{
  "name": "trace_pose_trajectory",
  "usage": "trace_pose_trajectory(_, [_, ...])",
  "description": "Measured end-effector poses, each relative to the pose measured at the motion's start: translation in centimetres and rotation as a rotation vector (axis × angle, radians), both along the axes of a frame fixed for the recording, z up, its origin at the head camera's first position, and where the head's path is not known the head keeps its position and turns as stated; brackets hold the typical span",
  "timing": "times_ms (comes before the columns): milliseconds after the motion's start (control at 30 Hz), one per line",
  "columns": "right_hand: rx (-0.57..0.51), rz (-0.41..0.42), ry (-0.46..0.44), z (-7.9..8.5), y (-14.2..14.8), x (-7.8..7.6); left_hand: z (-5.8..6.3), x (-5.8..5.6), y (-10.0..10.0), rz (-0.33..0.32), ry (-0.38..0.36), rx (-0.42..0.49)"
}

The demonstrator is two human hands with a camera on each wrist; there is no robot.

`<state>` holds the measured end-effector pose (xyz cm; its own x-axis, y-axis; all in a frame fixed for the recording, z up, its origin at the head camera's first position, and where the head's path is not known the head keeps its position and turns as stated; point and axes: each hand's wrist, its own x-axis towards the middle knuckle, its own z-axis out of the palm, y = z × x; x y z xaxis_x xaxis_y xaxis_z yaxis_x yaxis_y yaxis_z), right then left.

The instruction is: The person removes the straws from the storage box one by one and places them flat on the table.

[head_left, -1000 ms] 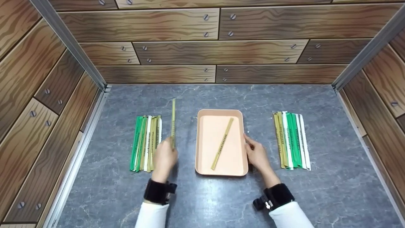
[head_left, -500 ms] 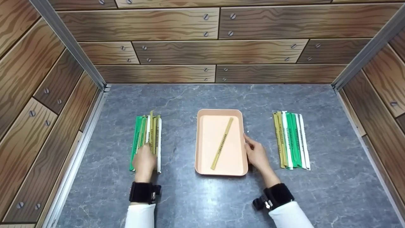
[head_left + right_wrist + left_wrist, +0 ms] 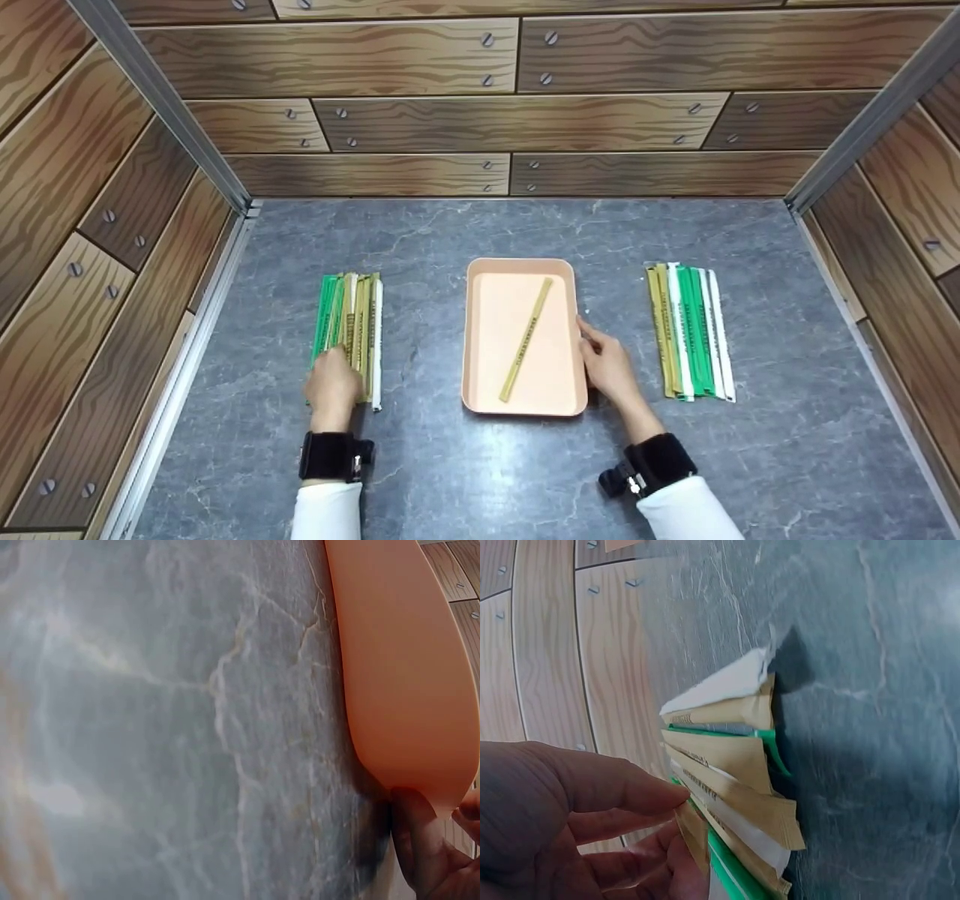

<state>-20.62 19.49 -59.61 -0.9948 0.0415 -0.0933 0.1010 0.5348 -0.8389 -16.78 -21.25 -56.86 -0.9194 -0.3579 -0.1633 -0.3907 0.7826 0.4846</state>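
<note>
My left hand (image 3: 334, 384) is over the left row of long, thin paper-wrapped sticks (image 3: 367, 330), which are green, white and tan. In the left wrist view, its thumb and fingers pinch a tan wrapped stick (image 3: 694, 834) at the edge of the fanned row. Most of that stick is hidden by the hand and the other sticks. My right hand (image 3: 609, 367) holds the right side of a peach tray (image 3: 581, 375); the right wrist view has the fingers at the tray's outer wall (image 3: 412, 675). A single tan wrapped stick (image 3: 526, 339) lies slanted in the tray.
A second row of tan, white and green wrapped sticks (image 3: 690, 334) lies to the right on the grey marbled tabletop (image 3: 480, 480). Wood-patterned panels (image 3: 420, 124) with metal corner posts enclose the back and both sides.
From right of the left row, my left hand has moved left and down onto the row with the tan wrapped stick it carried, then slightly further left. The right hand and tray stay put.
</note>
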Motion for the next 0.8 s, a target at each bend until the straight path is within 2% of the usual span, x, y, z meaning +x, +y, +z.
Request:
trace_pose_trajectory(200, [-0.016,-0.002,0.001,0.0,-0.1,0.0,0.1,0.1,0.5,-0.003,0.063,-0.031])
trace_pose_trajectory(300, [-0.014,-0.002,0.001,0.0,-0.1,0.0,0.2,0.1,1.5,-0.046,0.15,-0.032])
trace_pose_trajectory(367, [-0.012,-0.003,-0.005,0.0,-0.1,0.0,0.2,0.0,2.5,-0.098,0.218,-0.018])
trace_pose_trajectory(467, [-0.004,-0.004,-0.003,0.0,0.0,0.0,0.3,-0.2,4.4,-0.204,0.294,0.053])
trace_pose_trajectory(567, [0.01,-0.006,0.007,0.1,0.0,0.0,0.2,-0.5,6.4,-0.292,0.316,0.145])
trace_pose_trajectory(700, [0.019,-0.005,0.005,0.1,0.0,0.0,-0.4,-0.9,8.9,-0.37,0.298,0.266])
trace_pose_trajectory(800, [0.016,-0.001,-0.004,0.1,-0.1,0.0,-1.1,-1.1,10.4,-0.397,0.286,0.342])
